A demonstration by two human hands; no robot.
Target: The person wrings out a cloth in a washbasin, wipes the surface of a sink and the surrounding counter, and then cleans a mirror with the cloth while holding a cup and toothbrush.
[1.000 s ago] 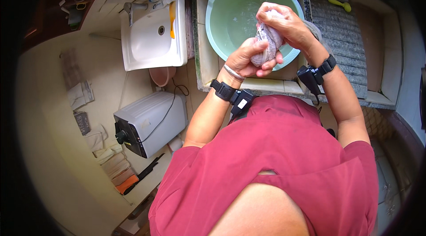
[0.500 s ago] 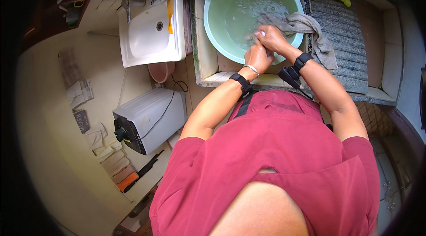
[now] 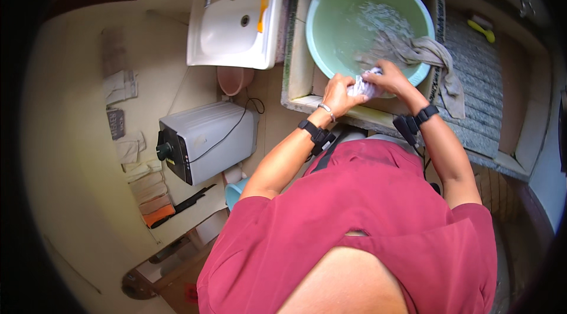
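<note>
Both my hands grip a small white bunched-up cloth (image 3: 365,85) at the near rim of a pale green basin (image 3: 323,48). My left hand (image 3: 341,94) closes round its left side, and my right hand (image 3: 390,77) pinches it from the right. The basin contains water with some bubbles on top. A grey wet cloth (image 3: 440,54) lies partly in the water and drapes over the right rim onto the stone. Some of my fingertips are hidden behind the white cloth.
To the right is a ridged stone washboard slab (image 3: 469,95) with a yellow-green brush (image 3: 481,30) at its far end. A white washbasin (image 3: 221,42) stands on the left. Below it are a pink bucket (image 3: 233,79) and a grey box-shaped appliance (image 3: 212,137) with a cable.
My hands have come nearer to me, to the basin's near rim. The white cloth, mostly hidden before, now shows between them. My view has shifted, moving the surroundings in the picture.
</note>
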